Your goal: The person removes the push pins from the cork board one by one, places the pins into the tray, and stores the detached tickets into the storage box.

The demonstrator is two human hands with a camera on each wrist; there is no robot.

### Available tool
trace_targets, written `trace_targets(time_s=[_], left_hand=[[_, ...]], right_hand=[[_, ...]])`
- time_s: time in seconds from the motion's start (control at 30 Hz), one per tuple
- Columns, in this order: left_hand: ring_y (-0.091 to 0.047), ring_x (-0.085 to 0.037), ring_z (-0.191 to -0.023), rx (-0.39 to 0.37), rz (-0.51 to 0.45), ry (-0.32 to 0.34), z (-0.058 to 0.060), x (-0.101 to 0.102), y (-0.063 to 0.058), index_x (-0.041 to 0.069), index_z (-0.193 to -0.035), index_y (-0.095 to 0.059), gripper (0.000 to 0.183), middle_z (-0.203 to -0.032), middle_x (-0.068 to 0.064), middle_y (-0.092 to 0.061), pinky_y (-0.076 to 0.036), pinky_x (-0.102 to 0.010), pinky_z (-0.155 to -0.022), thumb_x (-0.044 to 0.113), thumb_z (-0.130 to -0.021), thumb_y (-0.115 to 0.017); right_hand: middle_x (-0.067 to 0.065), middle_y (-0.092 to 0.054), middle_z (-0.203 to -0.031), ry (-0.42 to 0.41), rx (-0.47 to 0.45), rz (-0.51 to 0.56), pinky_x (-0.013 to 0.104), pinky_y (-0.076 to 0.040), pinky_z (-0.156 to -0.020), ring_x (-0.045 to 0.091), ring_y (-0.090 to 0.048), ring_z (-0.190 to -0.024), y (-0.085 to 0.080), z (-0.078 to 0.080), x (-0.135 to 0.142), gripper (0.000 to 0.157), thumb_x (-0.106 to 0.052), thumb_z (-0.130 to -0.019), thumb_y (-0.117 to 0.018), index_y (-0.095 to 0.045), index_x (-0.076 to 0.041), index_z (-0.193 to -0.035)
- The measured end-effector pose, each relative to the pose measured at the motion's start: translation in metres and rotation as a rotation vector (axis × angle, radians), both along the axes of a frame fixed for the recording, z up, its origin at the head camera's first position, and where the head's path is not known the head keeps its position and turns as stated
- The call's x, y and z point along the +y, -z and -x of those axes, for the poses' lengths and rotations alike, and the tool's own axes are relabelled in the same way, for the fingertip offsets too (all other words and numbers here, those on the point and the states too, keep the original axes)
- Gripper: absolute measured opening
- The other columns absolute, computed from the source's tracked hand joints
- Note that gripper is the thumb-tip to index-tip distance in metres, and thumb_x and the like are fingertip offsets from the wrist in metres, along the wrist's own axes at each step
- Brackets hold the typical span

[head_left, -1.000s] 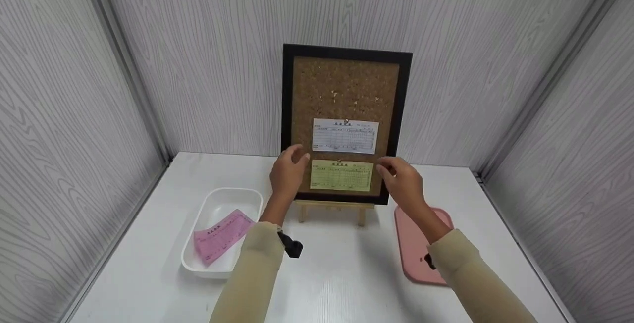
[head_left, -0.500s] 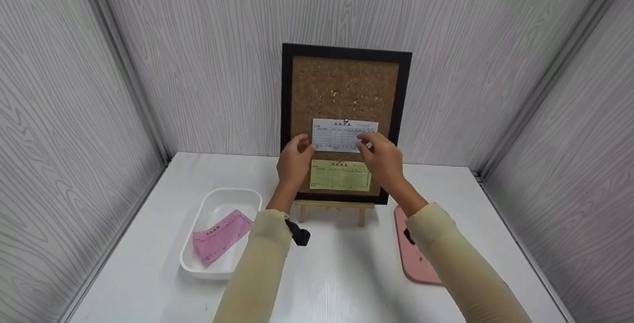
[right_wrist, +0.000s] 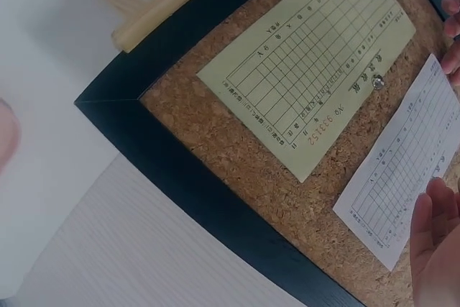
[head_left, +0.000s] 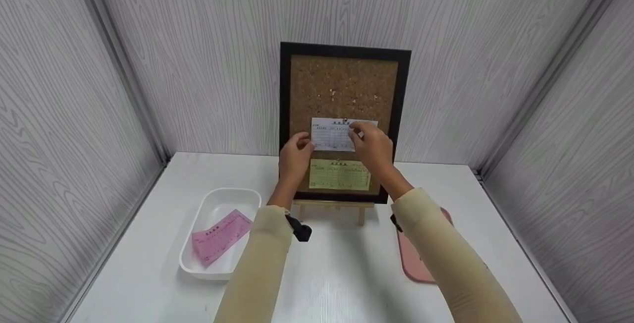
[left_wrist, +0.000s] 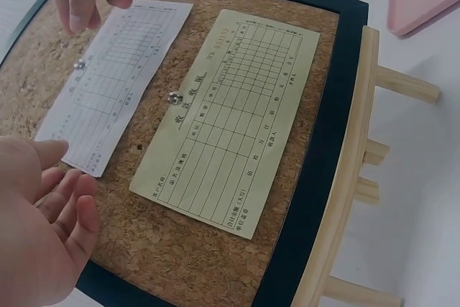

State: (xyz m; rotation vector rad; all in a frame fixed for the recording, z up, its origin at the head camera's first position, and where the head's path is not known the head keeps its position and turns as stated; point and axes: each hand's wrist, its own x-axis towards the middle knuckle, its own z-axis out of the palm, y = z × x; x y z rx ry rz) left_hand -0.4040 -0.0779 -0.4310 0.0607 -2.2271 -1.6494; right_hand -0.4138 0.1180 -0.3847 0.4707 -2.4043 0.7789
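Observation:
A white receipt slip is fixed by a clear push pin to a black-framed corkboard. Below it, a yellow-green receipt slip hangs from another clear push pin. My left hand is at the white slip's left edge, its thumb tip right by the lower corner and its fingers loosely bent. Over the right part of that slip is my right hand, fingertips a little below the pin and nothing visible between them. In the head view it hides the slip's right end.
A small wooden easel holds the board up on the white table. To the left stands a white tray with a pink slip inside. A pink tray lies at the right, partly under my right sleeve.
My right hand has moved left and up from the board's right edge onto the white slip. The left hand has risen slightly from beside the green slip to the white slip's left edge.

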Motion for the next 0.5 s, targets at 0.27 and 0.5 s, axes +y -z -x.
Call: trace_targets(time_s=[0.27,0.5], left_hand=[[-0.065,-0.021,-0.098,0.020,0.010,0.005,0.001,0.002,-0.003,0.011,-0.128,-0.066,0.031,-0.111,-0.006,-0.070,-0.052,-0.038,-0.084,0.022,-0.100,-0.063],[-0.066,-0.021,-0.096,0.030,0.044,-0.044,0.004,0.004,-0.006,0.009,-0.120,-0.069,0.024,-0.108,-0.006,-0.072,-0.052,-0.038,-0.083,0.020,-0.100,-0.063]], right_hand=[[0.004,-0.073,-0.106,0.048,-0.015,0.032,0.043,-0.053,-0.070,0.021,-0.069,-0.086,-0.001,0.016,-0.009,0.020,-0.025,-0.099,-0.065,-0.073,-0.014,-0.114],[0.003,-0.073,-0.106,0.080,-0.060,0.082,0.046,-0.053,-0.077,0.020,-0.069,-0.093,0.002,0.026,-0.014,0.018,-0.026,-0.099,-0.065,-0.073,-0.015,-0.111]])
